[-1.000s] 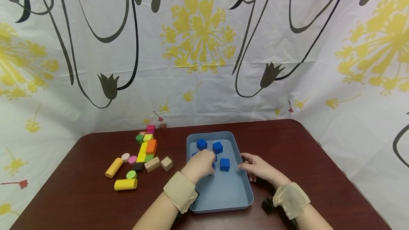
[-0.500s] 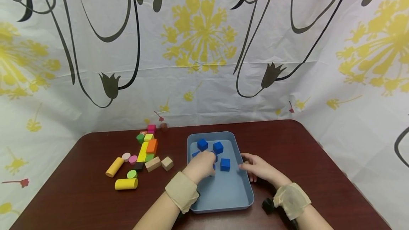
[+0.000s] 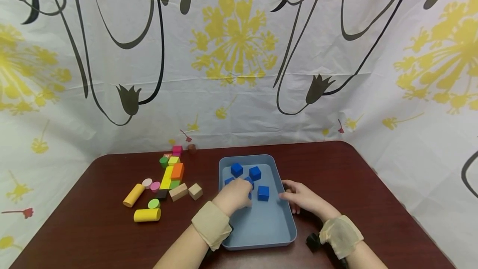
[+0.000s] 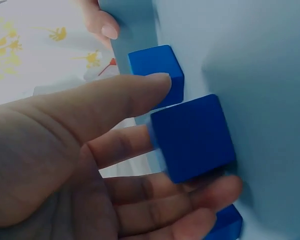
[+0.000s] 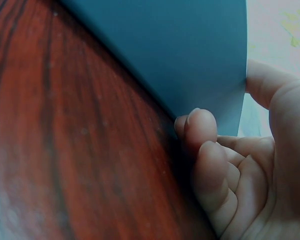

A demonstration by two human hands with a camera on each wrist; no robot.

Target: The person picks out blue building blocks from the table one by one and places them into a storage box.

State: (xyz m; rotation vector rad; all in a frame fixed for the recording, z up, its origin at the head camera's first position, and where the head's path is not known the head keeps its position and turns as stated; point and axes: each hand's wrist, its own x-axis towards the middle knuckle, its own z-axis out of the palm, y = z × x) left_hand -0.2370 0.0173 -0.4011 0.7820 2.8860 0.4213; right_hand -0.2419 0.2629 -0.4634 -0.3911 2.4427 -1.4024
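Note:
A blue-grey tray (image 3: 261,223) holds several blue cubes. My left hand (image 3: 232,195) is inside it, fingers curled around a blue cube (image 4: 192,140) between thumb and fingers. The head view mostly hides that cube behind the hand. Another blue cube (image 4: 157,70) lies just beyond the thumb, and part of one more shows below the fingertips. To the right of the hand sits a separate blue cube (image 3: 263,193). My right hand (image 3: 301,196) grips the tray's right wall (image 5: 190,60), thumb over the rim and fingers bent against the outside.
Left of the tray, loose blocks lie on the dark red-brown table (image 3: 93,227), among them a yellow cylinder (image 3: 147,215), an orange block (image 3: 177,172) and a plain wooden cube (image 3: 195,191). A patterned white curtain (image 3: 239,119) hangs behind the table.
The left hand has shifted very slightly, showing a bit more of the cube beyond it. The right hand and tray stay in place.

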